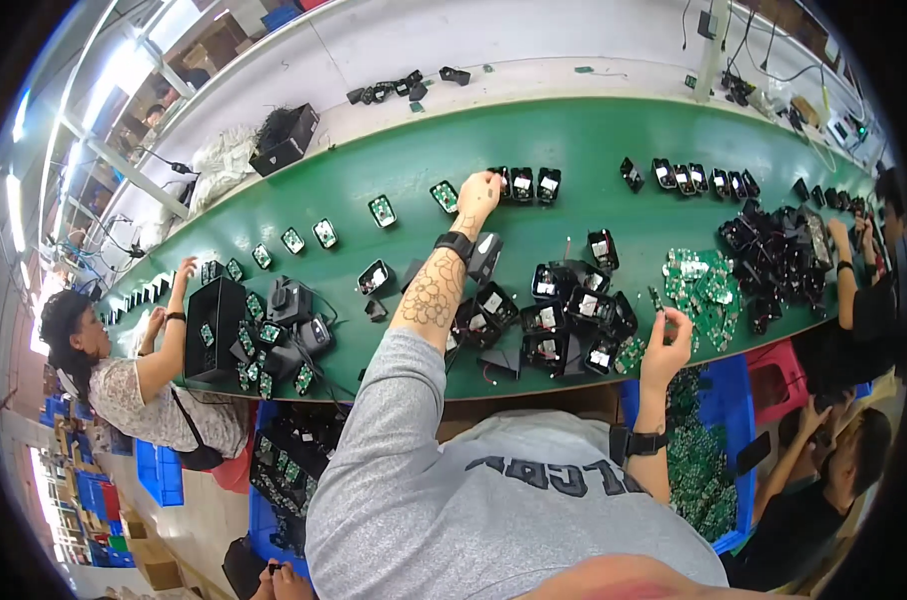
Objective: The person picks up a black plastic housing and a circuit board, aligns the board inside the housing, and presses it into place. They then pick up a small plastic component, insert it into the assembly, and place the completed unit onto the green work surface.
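Left hand (478, 198), grip unclear, seemingly aligns a black casing (506, 184); right of it, right hand (668, 347) pinches a circuit board (657, 297), likely needing seating.

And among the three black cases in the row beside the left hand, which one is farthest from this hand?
The rightmost black case; the left hand partly covers the leftmost case, and the middle case stands between.

The housings (549, 186) are black, the boards (709, 288) green.
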Demonstrator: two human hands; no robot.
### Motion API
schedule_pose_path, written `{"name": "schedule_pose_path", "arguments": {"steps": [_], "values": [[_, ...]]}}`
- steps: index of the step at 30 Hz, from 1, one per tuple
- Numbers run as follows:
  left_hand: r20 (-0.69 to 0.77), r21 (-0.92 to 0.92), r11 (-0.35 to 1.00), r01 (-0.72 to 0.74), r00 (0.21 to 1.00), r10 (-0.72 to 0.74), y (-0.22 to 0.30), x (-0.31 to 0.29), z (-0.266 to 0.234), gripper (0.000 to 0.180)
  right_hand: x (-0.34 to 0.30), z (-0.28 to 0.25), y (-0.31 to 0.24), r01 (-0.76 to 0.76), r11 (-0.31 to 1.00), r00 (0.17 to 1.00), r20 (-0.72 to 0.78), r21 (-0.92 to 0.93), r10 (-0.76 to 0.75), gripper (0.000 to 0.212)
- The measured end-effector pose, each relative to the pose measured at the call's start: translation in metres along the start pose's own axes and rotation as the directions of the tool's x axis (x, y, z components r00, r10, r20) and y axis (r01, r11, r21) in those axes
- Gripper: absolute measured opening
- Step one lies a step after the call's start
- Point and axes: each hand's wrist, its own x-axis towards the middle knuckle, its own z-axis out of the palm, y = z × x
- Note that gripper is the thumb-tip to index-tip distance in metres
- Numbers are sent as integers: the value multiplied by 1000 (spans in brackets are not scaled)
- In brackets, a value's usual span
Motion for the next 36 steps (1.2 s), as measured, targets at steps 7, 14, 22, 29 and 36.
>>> {"name": "schedule_pose_path", "arguments": {"steps": [7,14,22,29,36], "values": [[-12,-47,990,131,991,-132,0,0,8,26,-4,5,0,-41,991,999,10,130,40,27],[-17,-186,979,-86,996,84,-16,5,8,13,5,-1,1,228,965,972,84,-128,-218,16],[532,-353,861,367,835,-138,16,8,-37,51,-11,-13,16,64,994,994,89,-86,-57,22],[571,-699,436,567,810,-137,33,-62,-83,43,9,-12,7,-329,877,944,160,351,290,39],[597,-801,36,597,802,-26,106,-186,-115,53,51,-5,-45,-474,770,865,388,426,318,39]]}}
